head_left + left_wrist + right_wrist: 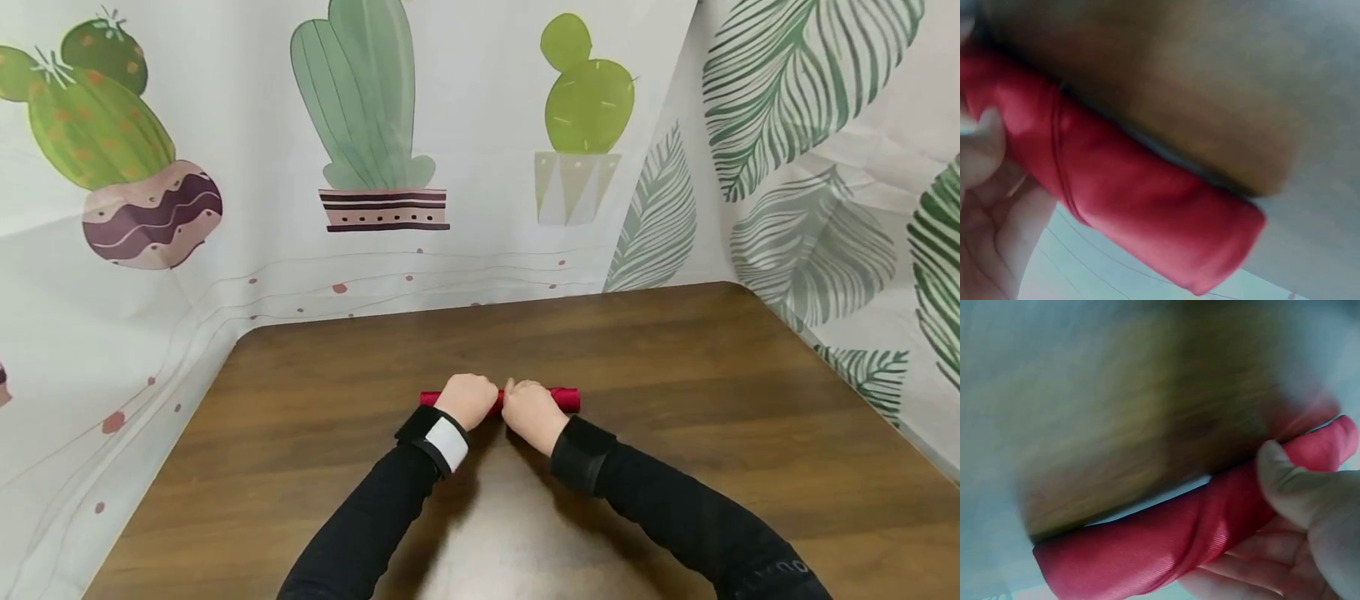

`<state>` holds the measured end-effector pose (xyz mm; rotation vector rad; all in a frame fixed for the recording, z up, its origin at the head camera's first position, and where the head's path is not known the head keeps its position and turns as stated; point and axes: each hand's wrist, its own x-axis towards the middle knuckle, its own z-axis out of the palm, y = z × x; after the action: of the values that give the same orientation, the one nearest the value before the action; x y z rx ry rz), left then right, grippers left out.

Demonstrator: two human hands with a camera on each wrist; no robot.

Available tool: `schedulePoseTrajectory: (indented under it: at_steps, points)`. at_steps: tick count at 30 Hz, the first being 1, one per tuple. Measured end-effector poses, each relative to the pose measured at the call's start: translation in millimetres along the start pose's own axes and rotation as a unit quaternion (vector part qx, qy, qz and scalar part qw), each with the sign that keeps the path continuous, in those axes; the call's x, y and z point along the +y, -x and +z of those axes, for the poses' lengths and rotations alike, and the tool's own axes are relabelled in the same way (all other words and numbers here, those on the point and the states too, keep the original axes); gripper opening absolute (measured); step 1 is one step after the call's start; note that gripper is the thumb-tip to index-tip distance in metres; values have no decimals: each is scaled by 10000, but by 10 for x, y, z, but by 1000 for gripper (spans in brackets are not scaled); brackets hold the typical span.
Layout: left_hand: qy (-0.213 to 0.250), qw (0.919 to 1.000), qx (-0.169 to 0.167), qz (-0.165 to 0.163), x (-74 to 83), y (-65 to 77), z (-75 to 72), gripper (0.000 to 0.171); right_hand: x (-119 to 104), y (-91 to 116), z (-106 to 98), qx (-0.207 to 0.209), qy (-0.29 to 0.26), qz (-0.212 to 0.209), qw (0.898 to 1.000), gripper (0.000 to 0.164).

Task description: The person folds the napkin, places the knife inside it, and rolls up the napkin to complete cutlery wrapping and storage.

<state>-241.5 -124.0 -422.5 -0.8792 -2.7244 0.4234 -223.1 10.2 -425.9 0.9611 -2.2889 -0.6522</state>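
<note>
A rolled red cloth [566, 400] with a slight sheen lies crosswise in front of me, both hands on it near its middle. My left hand [467, 400] grips it left of centre, and a short end sticks out past the knuckles. Close beside it, my right hand [531, 412] holds the right half. In the left wrist view a diagonal folded edge runs across the roll [1160, 181], with the thumb [988, 147] pressed on it. The right wrist view has the thumb [1279, 472] on the near side of the roll [1116, 559] and fingers curled beneath.
A brown wood-grain table [315, 467] with rounded far corners spreads under the arms. Behind it hangs a white backdrop [487, 117] printed with cacti, and a leaf-printed one [817, 125] stands to the right. Both wrists wear black straps [581, 454].
</note>
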Motion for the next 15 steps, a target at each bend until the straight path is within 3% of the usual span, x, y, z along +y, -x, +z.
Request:
schedulePoseTrajectory:
  at_steps: [6, 11, 15]
  points:
    - [-308, 9986, 322, -271, 118, 55, 60, 32, -10, -58, 121, 227, -647, 419, 9968, 8]
    - [-536, 9945, 751, -500, 144, -4, 51, 13, 40, -108, 177, 410, -1077, 369, 9926, 21]
    - [-433, 9935, 818, -660, 98, -109, 63, 11, 69, -178, 359, 402, -1127, 456, 9918, 21]
